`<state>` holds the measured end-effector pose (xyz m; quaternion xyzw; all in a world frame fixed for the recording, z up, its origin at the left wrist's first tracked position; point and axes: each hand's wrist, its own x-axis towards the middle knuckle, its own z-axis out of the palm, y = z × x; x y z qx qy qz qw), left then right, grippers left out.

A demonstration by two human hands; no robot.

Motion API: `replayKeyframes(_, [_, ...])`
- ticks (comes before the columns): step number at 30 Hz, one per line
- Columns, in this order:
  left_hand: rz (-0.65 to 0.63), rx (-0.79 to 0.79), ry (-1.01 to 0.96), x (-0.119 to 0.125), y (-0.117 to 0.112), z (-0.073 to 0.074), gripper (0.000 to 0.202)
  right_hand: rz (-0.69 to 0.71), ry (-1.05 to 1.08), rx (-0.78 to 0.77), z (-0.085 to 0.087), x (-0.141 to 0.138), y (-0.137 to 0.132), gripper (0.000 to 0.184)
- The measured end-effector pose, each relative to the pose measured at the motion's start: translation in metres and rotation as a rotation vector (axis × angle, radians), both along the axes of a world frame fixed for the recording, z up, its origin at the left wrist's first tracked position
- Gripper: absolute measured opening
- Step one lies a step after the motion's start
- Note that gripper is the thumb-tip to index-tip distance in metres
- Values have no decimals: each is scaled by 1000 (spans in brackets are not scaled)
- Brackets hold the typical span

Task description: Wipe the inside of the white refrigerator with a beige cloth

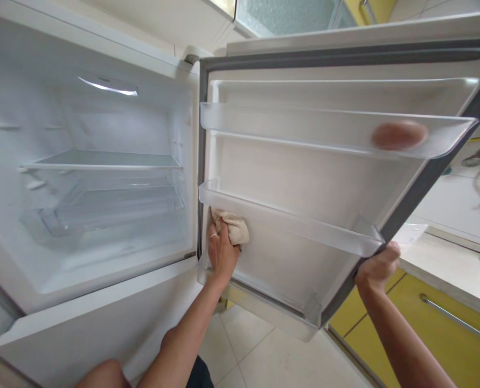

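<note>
Gripping 1 cloth (235, 227), 1 fridge dr (304, 180).

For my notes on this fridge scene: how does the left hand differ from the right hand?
The left hand presses a beige cloth to the fridge door's inner wall; the right hand holds no cloth and grips the door's outer edge. The left hand is below the middle door shelf; the right hand is beside its outer end. A ring shows on the left hand, none on the right hand. Both touch the same door.
</note>
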<state>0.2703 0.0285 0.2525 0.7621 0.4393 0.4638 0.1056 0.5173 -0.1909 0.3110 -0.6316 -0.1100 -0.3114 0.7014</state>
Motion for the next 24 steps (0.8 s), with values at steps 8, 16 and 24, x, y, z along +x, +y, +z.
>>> replayKeyframes(8, [-136,-95,270,34,-63,-21,81,22,-23,5,-1,5,3,30])
replayKeyframes(16, [-395,-70,492,56,-101,-20,40,0,-47,11,-4,13,6,34])
replayKeyframes(24, [-876,291,654,71,-101,-23,39,20,-61,10,-7,20,7,35])
